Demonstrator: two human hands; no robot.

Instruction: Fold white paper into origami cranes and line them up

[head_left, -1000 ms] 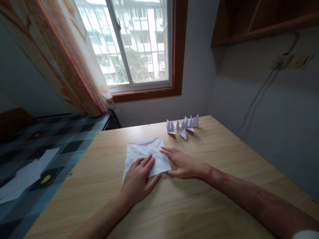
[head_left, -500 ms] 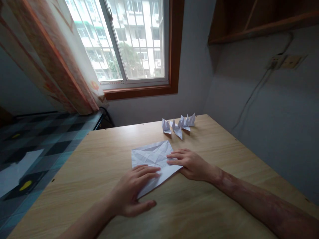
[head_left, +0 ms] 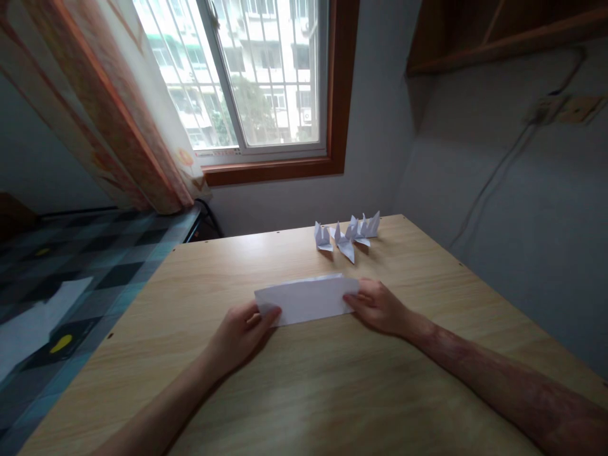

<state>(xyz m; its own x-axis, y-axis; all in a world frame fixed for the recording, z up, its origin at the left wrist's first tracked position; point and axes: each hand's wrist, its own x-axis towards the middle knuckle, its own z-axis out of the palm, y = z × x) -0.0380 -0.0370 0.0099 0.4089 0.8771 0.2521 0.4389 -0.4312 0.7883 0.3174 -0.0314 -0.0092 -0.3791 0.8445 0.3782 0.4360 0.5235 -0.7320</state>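
A white sheet of paper [head_left: 308, 299] lies on the wooden table [head_left: 332, 380], its near half lifted and folded toward the far edge so it shows as a long narrow band. My left hand [head_left: 242, 332] pinches the sheet's left end. My right hand [head_left: 377, 306] pinches its right end. Both hands have fingers closed on the paper. Behind the sheet, near the far edge of the table, stands a row of several small folded white paper figures [head_left: 349, 233].
A window [head_left: 256, 76] with a wooden frame and a patterned curtain [head_left: 95, 107] are beyond the table. A checked bed cover [head_left: 61, 278] with white sheets on it lies to the left. A wall with a socket [head_left: 565, 107] and a wooden shelf [head_left: 498, 38] stands on the right.
The creased sheet lay flat under both open hands; now both hands have taken its ends and raised the near half over toward the far edge.
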